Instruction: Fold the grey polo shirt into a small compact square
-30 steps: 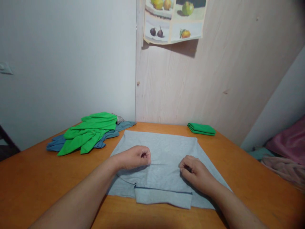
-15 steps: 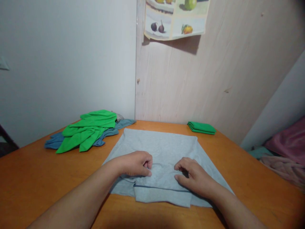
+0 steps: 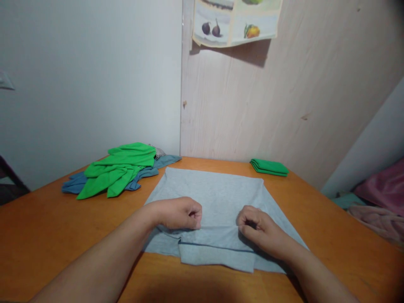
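A light grey garment (image 3: 217,189) lies spread on the table in front of me. Its near edge has a narrower flap (image 3: 217,256) with a thin dark line across it; the exact kind of garment is unclear. My left hand (image 3: 179,213) is closed, thumb and fingertips pinching the grey fabric left of its middle. Across from it my right hand (image 3: 260,229) pinches the same fabric, fingers curled to the thumb. A taut crease runs between the two pinches. The palms hide parts of the cloth beneath them.
The orange wooden table (image 3: 78,244) meets a wall at the back. A heap of bright green cloth (image 3: 123,166) and blue cloth (image 3: 74,184) sits back left. A folded green cloth (image 3: 269,167) lies back right. Pink fabric (image 3: 383,191) is beyond the table's right edge.
Both hands have closed their fingers on the grey fabric, and a straight crease has formed between them. The right hand shifted slightly right. The view tilted down a little.
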Demonstrator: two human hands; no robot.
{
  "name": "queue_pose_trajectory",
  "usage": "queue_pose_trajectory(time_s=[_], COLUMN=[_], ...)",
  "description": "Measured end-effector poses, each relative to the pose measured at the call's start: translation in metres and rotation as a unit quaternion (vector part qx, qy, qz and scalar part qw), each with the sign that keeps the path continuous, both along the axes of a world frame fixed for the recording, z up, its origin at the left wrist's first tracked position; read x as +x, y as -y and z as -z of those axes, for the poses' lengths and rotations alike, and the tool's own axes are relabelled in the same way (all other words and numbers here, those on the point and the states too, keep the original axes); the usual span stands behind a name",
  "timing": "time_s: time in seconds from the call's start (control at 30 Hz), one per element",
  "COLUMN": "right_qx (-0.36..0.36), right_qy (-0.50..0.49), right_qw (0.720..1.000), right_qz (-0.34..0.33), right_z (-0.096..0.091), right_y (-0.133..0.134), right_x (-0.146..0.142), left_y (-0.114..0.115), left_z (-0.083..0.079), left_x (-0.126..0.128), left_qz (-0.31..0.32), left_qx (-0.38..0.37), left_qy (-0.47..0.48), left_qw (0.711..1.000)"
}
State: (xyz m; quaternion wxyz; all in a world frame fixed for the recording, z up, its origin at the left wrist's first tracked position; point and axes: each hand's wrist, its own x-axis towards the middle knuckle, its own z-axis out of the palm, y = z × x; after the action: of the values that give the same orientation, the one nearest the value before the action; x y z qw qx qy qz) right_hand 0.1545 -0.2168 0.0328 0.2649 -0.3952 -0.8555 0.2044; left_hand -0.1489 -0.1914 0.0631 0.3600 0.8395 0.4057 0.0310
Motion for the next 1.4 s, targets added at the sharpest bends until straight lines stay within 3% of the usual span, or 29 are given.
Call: queue_pose_trajectory(time_s=[0.3,0.53,0.7,0.87,1.2,1.4], right_qx=[-0.037,-0.121,-0.097,-0.054,-0.085,-0.111], right_qy=[-0.004,0.041,0.063,0.094,0.065,-0.004], right_qw=[0.999,0.992,0.993,0.994,0.994,0.994], right_qz=[0.005,-0.006,0.010,0.015,-0.010,-0.016], right_z=[-0.001,0.002,-0.002,-0.001,0.001,-0.005], right_y=[0.001,0.003,0.005,0.005,0.005,0.007], right_x=[0.001,0.008,0.009,0.008,0.007,0.010], left_y=[0.003,0.006,0.009,0.009,0.006,0.005], left_z=[-0.005,-0.012,-0.017,-0.012,-0.008,-0.009], left_x=[-0.002,-0.009,-0.013,-0.012,-0.007,-0.010], left_qz=[-0.005,-0.016,-0.034,-0.036,-0.014,-0.016], left_qx=[-0.017,-0.009,-0.024,0.016,0.009,-0.002], left_qy=[0.012,-0.010,-0.029,-0.075,-0.103,-0.088], left_qw=[1.000,1.000,0.999,0.996,0.995,0.996])
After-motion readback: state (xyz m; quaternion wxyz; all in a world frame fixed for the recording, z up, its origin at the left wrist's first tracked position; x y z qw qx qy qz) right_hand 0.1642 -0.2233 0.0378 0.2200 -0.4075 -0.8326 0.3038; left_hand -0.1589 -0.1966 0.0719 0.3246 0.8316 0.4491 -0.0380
